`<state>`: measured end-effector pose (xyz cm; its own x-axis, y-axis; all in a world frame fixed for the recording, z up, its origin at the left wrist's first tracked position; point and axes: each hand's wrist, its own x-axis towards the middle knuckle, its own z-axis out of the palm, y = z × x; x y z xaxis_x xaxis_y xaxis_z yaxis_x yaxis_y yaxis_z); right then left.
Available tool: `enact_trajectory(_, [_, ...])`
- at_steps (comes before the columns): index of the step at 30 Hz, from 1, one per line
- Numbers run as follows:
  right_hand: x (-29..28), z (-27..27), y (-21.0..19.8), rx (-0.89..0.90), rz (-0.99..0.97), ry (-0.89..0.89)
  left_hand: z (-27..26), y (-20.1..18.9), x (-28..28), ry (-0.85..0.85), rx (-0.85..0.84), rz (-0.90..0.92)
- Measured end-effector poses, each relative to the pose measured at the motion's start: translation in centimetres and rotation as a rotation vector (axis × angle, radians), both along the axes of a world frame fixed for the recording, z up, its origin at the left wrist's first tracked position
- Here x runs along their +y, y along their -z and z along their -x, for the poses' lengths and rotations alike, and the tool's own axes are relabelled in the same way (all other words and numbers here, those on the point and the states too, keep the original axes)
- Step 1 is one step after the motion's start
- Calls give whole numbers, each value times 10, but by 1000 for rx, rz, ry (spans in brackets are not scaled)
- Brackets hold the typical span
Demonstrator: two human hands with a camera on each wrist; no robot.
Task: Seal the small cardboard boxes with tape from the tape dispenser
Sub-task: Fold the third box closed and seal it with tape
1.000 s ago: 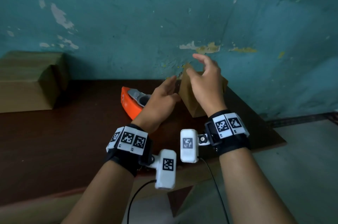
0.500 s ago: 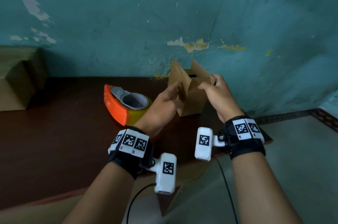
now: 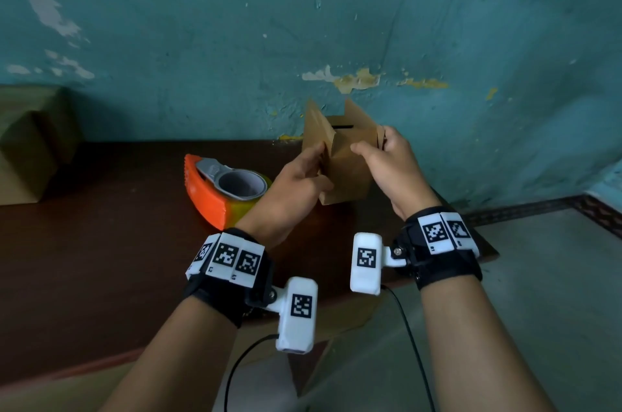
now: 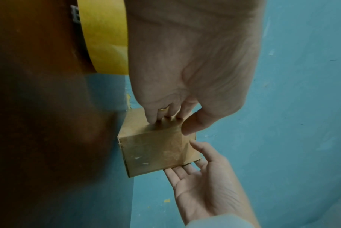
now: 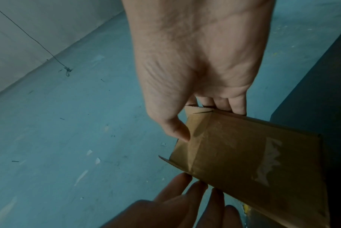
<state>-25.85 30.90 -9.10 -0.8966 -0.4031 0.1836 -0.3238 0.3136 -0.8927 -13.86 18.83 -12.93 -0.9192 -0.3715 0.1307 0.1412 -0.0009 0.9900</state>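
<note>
A small cardboard box [image 3: 346, 172] is held just above the brown table [image 3: 101, 260], near the wall, with its top flaps standing up. My left hand [image 3: 313, 162] grips its left side, and my right hand [image 3: 373, 149] grips its right side with the thumb in front. The left wrist view shows the box's [image 4: 156, 151] taped underside, with my left thumb [image 4: 189, 125] at its edge. In the right wrist view my right thumb [image 5: 179, 131] presses the box [image 5: 243, 154]. The orange tape dispenser [image 3: 215, 199] with its tape roll [image 4: 105, 38] lies left of the box.
A larger cardboard box [image 3: 27, 149] stands at the table's far left against the teal wall [image 3: 235, 41]. The table's near edge [image 3: 101, 364] runs below my wrists. Grey floor [image 3: 538, 310] lies to the right.
My right hand came down from above the box and took hold of its right side. The box's flaps now stand open, and both hands hold it.
</note>
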Motion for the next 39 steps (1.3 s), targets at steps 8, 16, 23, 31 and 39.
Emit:
enact_trajectory(8, [-21,-29,-15,76,63,-77,-38,-16,-27,-31,86,21])
enact_trajectory(16, [-59,-78,-24,226,25,-205,-100,-17,-68,-175,76,-31])
enact_trajectory(23, [-90,-122,-42,334,35,-294,-149,-25,-92,-284,164,-110])
enact_trajectory(31, [-115,-170,-26,320,76,-354,-193,-23,-117,-384,170,-137])
enact_trajectory(39, [-129,-205,16,186,170,-394,-230,-15,-140,-428,88,-134])
